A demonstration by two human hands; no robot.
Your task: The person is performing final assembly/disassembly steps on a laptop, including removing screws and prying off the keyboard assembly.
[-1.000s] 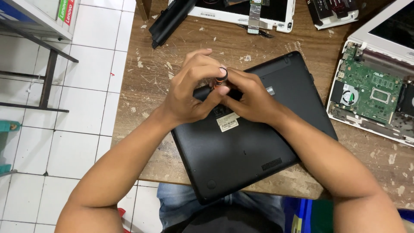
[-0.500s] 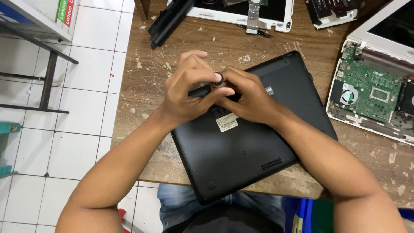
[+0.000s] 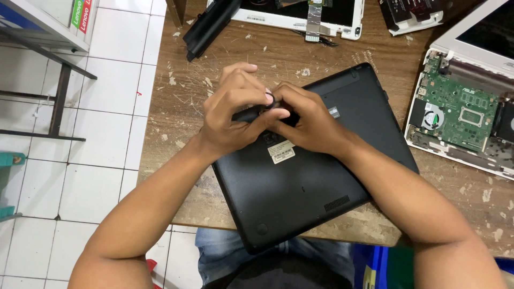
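A black laptop [image 3: 305, 182] lies bottom-up under both hands on the worn wooden table [image 3: 176, 112] — an opened laptop with a green board [image 3: 455, 115] sits well right. The left hand [image 3: 233, 115] and right hand [image 3: 308, 120] meet, fingers curled together, pinching a small dark part [image 3: 269, 99] — too small to identify.

Both hands [image 3: 267, 120] meet over the upper edge of a black laptop [image 3: 310, 187] lying face down, which fills the counter [image 3: 182, 107] beneath and toward the body. To the left of the hands, a strip of bare, scuffed wood runs to the counter's edge, open for passing. Beyond the hands, a bare patch lies before a long black battery [image 3: 211, 24] and a white laptop shell [image 3: 300, 13]. To the right, just past the black laptop's corner, an opened laptop with a green circuit board [image 3: 455, 115] blocks the way.
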